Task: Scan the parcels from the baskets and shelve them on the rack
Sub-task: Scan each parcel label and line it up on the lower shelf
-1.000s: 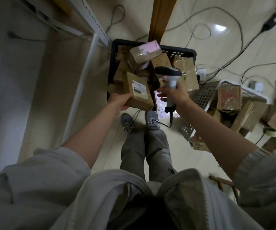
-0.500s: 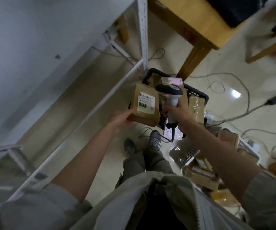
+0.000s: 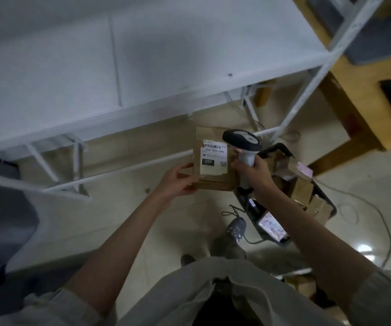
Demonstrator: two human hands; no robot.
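The left hand holds a brown cardboard parcel by its lower left corner, with the thumb on the front face and the other fingers curled behind it. The parcel is in the air in front of the white metal rack, below the edge of its wide shelf, and it does not touch the rack. A white shipping label on the front of the parcel faces the camera; it shows a barcode, the text 220-220-C40 and a black box with 220. The right hand grips the handle of a handheld barcode scanner, the fingers wrapped tightly around it, and the dark head of the scanner is just beside the upper right corner of the parcel. Under the right forearm, a black basket stands on the tiled floor with more cardboard parcels inside. A wooden desk is at the right, behind the post of the rack. Grey cables lie on the floor near the basket.
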